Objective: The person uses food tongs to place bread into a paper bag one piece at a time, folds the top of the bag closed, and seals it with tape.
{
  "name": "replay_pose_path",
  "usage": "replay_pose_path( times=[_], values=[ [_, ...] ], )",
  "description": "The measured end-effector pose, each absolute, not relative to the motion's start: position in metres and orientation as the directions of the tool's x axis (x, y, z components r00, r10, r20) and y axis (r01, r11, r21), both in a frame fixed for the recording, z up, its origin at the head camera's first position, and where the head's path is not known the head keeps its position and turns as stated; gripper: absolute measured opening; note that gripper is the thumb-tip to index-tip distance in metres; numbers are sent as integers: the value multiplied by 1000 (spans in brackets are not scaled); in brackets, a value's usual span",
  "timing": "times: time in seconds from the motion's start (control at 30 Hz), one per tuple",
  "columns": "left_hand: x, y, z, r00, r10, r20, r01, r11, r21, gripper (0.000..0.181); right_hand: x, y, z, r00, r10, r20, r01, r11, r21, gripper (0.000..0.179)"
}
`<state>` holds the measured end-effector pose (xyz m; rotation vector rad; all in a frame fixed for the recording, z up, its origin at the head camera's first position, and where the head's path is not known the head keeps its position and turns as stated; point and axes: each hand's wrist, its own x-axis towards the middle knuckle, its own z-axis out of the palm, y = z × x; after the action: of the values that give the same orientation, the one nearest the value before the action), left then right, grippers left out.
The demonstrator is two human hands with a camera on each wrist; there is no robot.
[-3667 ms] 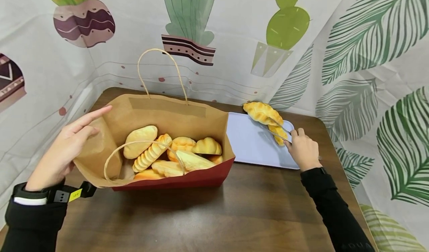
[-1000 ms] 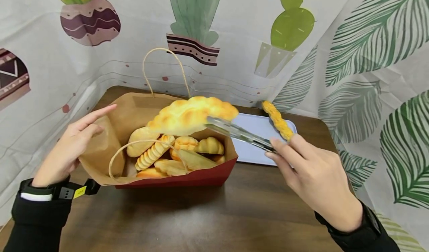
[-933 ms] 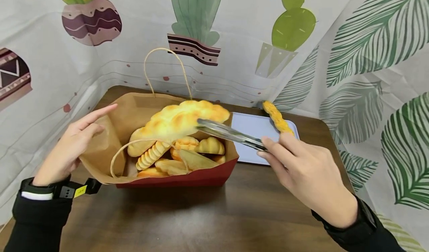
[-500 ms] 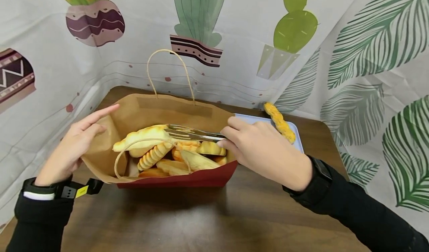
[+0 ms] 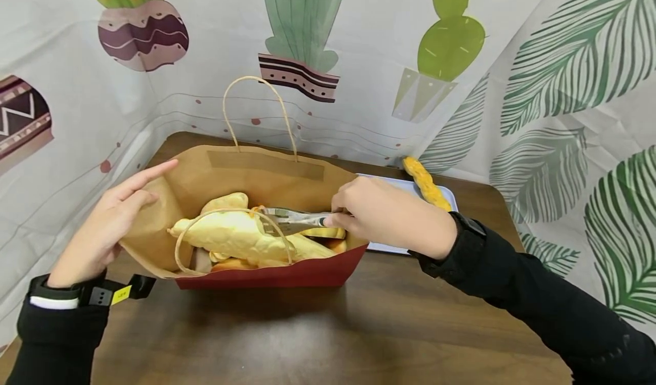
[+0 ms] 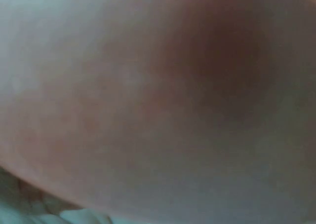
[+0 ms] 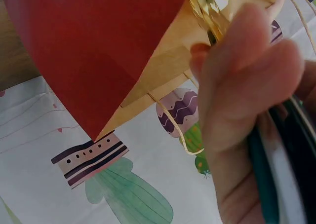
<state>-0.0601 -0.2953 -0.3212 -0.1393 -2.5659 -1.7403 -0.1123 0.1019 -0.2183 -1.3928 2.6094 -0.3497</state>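
Note:
My left hand point(image 5: 107, 220) holds the left rim of a paper bag point(image 5: 266, 277), red outside and brown inside, its index finger stretched along the edge. Some of that hand's fingers are hidden; the left wrist view is only a blur of skin. My right hand point(image 5: 389, 211) reaches over the bag's right end, gripping metal tongs point(image 5: 299, 218). Their tips reach a large braided bread point(image 5: 225, 234), lying pale side up across other breads in the bag. Whether the tips still pinch it I cannot tell. In the right wrist view, curled fingers point(image 7: 247, 71) surround the tongs.
A pale blue tray point(image 5: 386, 248) stands right of the bag, with a twisted bread stick point(image 5: 426, 183) along its right side. One bag handle point(image 5: 256, 79) stands up at the back; the front handle point(image 5: 179, 254) arcs across the opening. Patterned cloth hangs behind the wooden table point(image 5: 307, 339).
My right hand has carried the braided bread by tongs from the tray leftward into the bag, then lowered it, turning it pale side up. The left hand has stayed at the rim.

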Motion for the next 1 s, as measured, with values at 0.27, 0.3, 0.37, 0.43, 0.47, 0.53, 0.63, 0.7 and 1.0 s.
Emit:
replay_pose_path(
  times=[0.27, 0.3, 0.37, 0.43, 0.47, 0.53, 0.63, 0.7, 1.0],
  values=[
    [-61, -295, -326, -994, 58, 90, 104, 320, 942, 51, -111, 88, -213, -534, -841, -87, -801, 536, -266, 39],
    [-61, -295, -327, -994, 58, 90, 103, 286, 953, 51, -110, 88, -211, -536, -840, -82, -802, 537, -260, 39],
    [-62, -296, -329, -994, 60, 90, 101, 207, 973, 50, -108, 88, -209, -535, -842, -68, -808, 534, -249, 38],
    [-64, -296, -330, -994, 63, 89, 96, 124, 988, 50, -107, 89, -207, -536, -842, -59, -810, 533, -245, 37],
    [-64, -296, -331, -994, 65, 90, 97, 99, 990, 49, -106, 90, -206, -537, -842, -55, -809, 533, -248, 37],
    [-64, -296, -331, -993, 66, 99, 105, 99, 990, 49, -106, 93, -206, -534, -845, -41, -814, 526, -245, 33],
    [-65, -296, -331, -992, 66, 108, 117, 147, 982, 50, -105, 101, -206, -549, -836, -14, -811, 536, -233, 25],
    [-65, -295, -331, -991, 64, 115, 125, 192, 973, 50, -105, 110, -206, -575, -818, 22, -801, 557, -218, 20],
    [-67, -295, -328, -991, 60, 119, 130, 218, 967, 51, -103, 166, -197, -729, -665, 160, -678, 669, -306, 32]
  ],
)
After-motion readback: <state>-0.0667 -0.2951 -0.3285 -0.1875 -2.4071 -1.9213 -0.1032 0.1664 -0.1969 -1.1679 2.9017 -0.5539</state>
